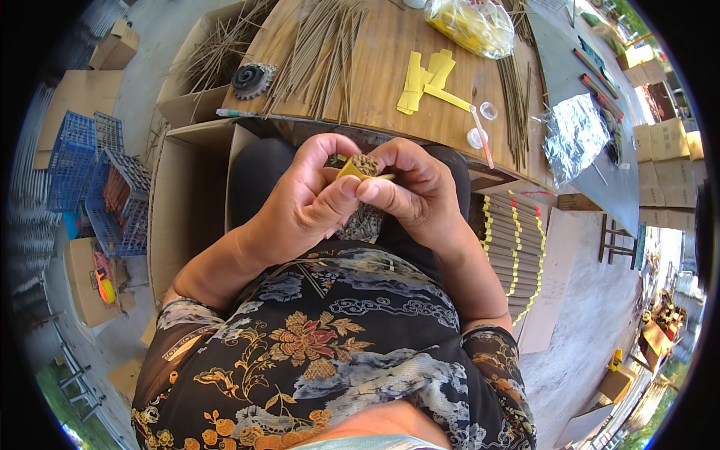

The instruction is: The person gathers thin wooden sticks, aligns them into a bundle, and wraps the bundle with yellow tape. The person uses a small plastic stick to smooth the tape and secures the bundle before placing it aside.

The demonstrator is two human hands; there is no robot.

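Head view, left hand (319,184) and right hand (412,187) pinching a brown stick bundle (366,163), yellow band (349,172) around its end, held at the near side of the wooden table (375,94), yellow strips (411,84) farther off, banded sticks (502,232) right

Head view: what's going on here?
The person's left hand and right hand hold a bundle of thin brown sticks, end facing the camera, with a yellow strip curved against it. More yellow strips and loose sticks lie on the wooden table ahead. Yellow-banded bundles lie to the right.
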